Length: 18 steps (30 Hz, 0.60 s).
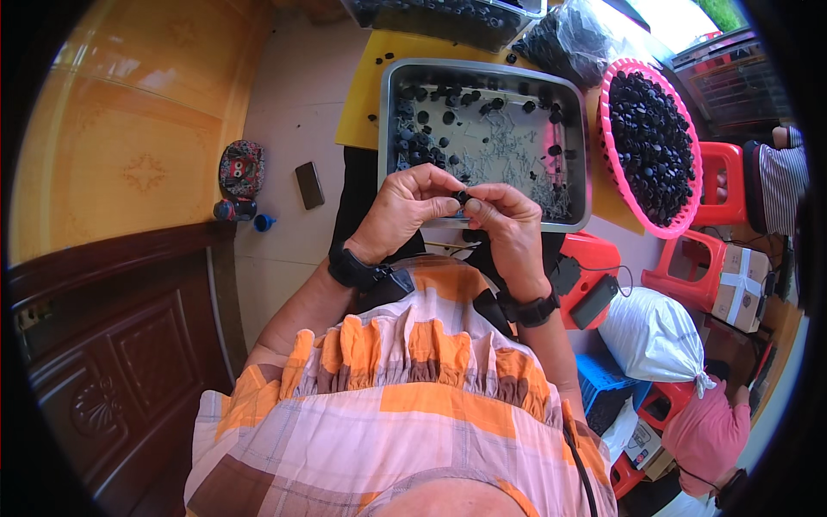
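Observation:
Both my hands meet over the near edge of a metal tray (pixel 579 129). My left hand (pixel 405 202) pinches a small black round plastic part (pixel 462 197) between thumb and fingertips. From the other side my right hand (pixel 510 226) closes its thumb and forefinger on the same part, so the fingertips nearly touch. Whether a screw is in it too is hidden by the fingers. Inside the tray lie several loose black parts (pixel 422 118), mostly along its left and far sides, and a scatter of thin silvery screws (pixel 508 155).
A pink basket (pixel 606 129) heaped with black parts stands right of the tray. Beyond the tray are a clear bin (pixel 444 39) and a dark plastic bag (pixel 564 43). Red stools (pixel 719 185) and a white sack (pixel 659 332) sit at right; a phone (pixel 309 185) lies on the left floor.

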### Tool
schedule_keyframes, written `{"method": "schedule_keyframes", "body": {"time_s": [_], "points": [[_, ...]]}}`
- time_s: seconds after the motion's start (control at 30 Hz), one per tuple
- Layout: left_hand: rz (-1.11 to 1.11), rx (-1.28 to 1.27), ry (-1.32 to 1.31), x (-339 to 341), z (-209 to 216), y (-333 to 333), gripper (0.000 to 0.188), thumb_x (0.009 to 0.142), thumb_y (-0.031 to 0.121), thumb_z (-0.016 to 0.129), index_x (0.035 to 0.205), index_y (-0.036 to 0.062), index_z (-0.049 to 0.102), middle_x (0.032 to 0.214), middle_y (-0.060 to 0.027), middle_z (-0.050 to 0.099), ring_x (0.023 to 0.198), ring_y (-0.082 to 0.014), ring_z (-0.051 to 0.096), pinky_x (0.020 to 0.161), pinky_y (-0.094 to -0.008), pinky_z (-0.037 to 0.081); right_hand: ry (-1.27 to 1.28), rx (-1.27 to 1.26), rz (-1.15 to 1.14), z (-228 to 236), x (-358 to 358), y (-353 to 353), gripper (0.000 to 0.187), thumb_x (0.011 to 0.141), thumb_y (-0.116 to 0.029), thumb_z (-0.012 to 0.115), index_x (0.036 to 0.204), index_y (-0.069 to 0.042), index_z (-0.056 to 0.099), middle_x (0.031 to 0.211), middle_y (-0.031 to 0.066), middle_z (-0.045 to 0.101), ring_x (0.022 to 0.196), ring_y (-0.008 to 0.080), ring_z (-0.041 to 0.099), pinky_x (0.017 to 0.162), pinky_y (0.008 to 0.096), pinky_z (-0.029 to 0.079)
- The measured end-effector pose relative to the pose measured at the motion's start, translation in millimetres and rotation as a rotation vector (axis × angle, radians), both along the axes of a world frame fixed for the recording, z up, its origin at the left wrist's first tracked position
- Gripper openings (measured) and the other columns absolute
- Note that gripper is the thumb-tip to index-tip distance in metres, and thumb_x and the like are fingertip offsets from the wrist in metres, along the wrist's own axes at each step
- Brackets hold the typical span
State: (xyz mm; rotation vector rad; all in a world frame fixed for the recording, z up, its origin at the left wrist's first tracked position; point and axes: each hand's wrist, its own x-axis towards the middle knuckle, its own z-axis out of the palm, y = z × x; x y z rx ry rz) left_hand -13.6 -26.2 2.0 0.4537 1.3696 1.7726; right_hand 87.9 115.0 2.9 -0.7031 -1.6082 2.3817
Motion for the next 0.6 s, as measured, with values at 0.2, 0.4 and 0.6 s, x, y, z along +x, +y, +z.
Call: {"method": "schedule_keyframes", "body": {"time_s": [0.2, 0.4, 0.6], "points": [[0.046, 0.017, 0.046, 3.2, -7.1, -0.1, 0.027, 0.079, -0.007, 0.064, 0.103, 0.0039, 0.056, 0.098, -0.0028, 0.062, 0.092, -0.0088, 0.059, 0.082, -0.0228, 0.049, -0.029, -0.179, -0.006, -1.6, 0.6, -0.3, 0.012, 0.079, 0.0, 0.066, 0.091, 0.0, 0.064, 0.083, 0.004, 0.064, 0.071, 0.0082, 0.059, 0.062, 0.0204, 0.049], [0.078, -0.031, 0.185, 4.4, -0.7, -0.1, 0.038, 0.077, -0.007, 0.066, 0.109, 0.0065, 0.051, 0.099, -0.0037, 0.062, 0.092, -0.0092, 0.06, 0.082, -0.0229, 0.049, -0.007, -0.306, 0.05, -5.2, 3.4, 2.8, 0.01, 0.081, 0.001, 0.064, 0.091, -0.001, 0.064, 0.081, 0.0035, 0.063, 0.069, 0.0088, 0.058, 0.064, 0.021, 0.048], [0.027, -0.136, 0.497, 2.6, 10.1, -1.5, 0.041, 0.074, -0.007, 0.067, 0.11, 0.0056, 0.053, 0.095, -0.004, 0.063, 0.088, -0.0098, 0.061, 0.08, -0.0231, 0.049, -0.042, -0.397, 0.115, 1.4, 3.9, 6.6, 0.008, 0.082, 0.001, 0.062, 0.09, -0.002, 0.061, 0.079, 0.0029, 0.061, 0.07, 0.0094, 0.058, 0.064, 0.0212, 0.047]]}}
